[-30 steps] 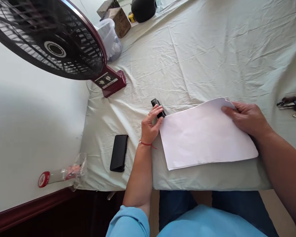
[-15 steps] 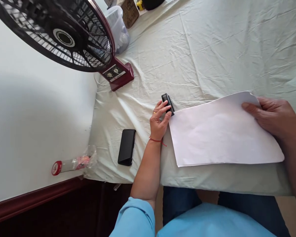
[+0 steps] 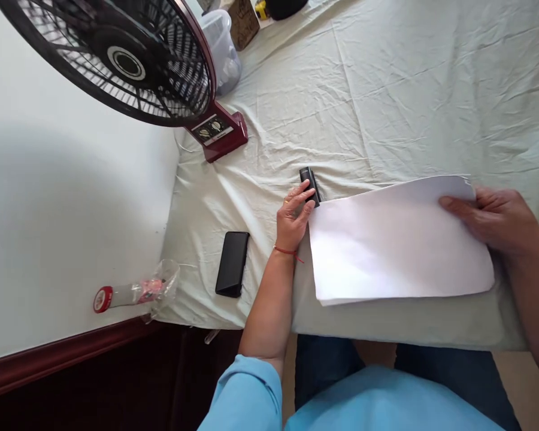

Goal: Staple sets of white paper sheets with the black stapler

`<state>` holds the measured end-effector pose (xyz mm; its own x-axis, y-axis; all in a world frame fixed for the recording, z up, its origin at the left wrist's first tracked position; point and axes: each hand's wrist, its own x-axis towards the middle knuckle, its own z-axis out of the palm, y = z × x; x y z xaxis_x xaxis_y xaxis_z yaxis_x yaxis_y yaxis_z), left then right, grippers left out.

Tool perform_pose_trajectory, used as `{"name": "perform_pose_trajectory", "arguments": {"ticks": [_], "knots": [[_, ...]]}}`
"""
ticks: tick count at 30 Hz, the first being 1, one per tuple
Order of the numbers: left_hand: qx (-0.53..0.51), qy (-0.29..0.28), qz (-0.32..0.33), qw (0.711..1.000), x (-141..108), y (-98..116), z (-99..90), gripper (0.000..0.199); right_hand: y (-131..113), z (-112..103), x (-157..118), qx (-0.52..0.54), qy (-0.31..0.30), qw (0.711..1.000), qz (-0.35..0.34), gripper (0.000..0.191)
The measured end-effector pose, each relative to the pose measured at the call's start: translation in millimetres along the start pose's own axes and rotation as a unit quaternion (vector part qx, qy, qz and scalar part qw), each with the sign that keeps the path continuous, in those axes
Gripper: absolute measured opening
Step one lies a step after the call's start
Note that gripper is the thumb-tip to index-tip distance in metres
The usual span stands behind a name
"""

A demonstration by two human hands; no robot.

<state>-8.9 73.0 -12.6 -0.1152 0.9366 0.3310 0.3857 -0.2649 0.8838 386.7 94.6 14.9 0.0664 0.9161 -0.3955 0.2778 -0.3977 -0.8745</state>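
White paper sheets point(image 3: 399, 242) lie over the cloth near the table's front edge, their right end lifted and curved. My right hand point(image 3: 489, 215) grips that end, thumb on top and fingers underneath. At the sheets' upper left corner is a small black stapler-like device point(image 3: 309, 182). My left hand point(image 3: 295, 214) is closed on this device, its fingers lying over it and the thumb by the paper corner. How far the corner reaches into the device is hidden.
A black phone point(image 3: 232, 264) lies left of my left forearm. Beyond it stands a dark red fan point(image 3: 227, 136), with a clear plastic tub point(image 3: 222, 54) behind. A red-lidded jar point(image 3: 126, 295) rests by the wall at the left edge.
The right end of the paper has shifted a little left and bends differently, with my right hand still on it. My left hand stays at the black device. The view has shifted slightly.
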Motion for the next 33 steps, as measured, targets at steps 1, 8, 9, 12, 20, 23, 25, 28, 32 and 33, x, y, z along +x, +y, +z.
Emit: {"name": "perform_pose_trajectory", "arguments": {"ticks": [1, 8, 9, 12, 20, 23, 25, 28, 32, 33], "knots": [[-0.022, 0.011, -0.016, 1.0, -1, 0, -0.3, 0.037, -1, -1, -2, 0.017, -0.006, 1.0, 0.012, 0.056], [-0.131, 0.137, -0.13, 0.973, -2, 3, 1.5, 0.053, -8, 3, -4, 0.118, 0.105, 0.987, 0.02, 0.055], [-0.136, 0.139, -0.142, 0.971, -2, 5, 1.5, 0.053, -7, 4, -2, 0.132, 0.13, 0.983, 0.004, 0.055], [-0.124, 0.108, -0.168, 0.972, -3, 12, 0.8, 0.062, -4, 9, 5, 0.159, 0.178, 0.97, -0.05, 0.061], [-0.102, 0.018, -0.144, 0.984, -7, 14, -4.0, 0.06, -9, 14, 5, 0.178, 0.207, 0.959, -0.083, 0.069], [-0.119, -0.008, -0.122, 0.985, -9, 13, -5.2, 0.06, -13, 17, -1, 0.19, 0.198, 0.959, -0.077, 0.069], [-0.111, -0.011, -0.12, 0.986, -9, 12, -5.0, 0.062, -14, 20, -4, 0.2, 0.184, 0.96, -0.066, 0.068], [-0.113, -0.006, -0.149, 0.982, -11, 13, -5.3, 0.064, -17, 24, -8, 0.215, 0.149, 0.964, -0.038, 0.067], [-0.176, -0.041, -0.205, 0.962, -22, 24, -12.9, 0.067, -18, 26, -9, 0.233, 0.132, 0.963, -0.036, 0.074], [-0.182, -0.059, -0.213, 0.958, -28, 28, -15.4, 0.066, -18, 27, -10, 0.236, 0.129, 0.962, -0.038, 0.075]]}}
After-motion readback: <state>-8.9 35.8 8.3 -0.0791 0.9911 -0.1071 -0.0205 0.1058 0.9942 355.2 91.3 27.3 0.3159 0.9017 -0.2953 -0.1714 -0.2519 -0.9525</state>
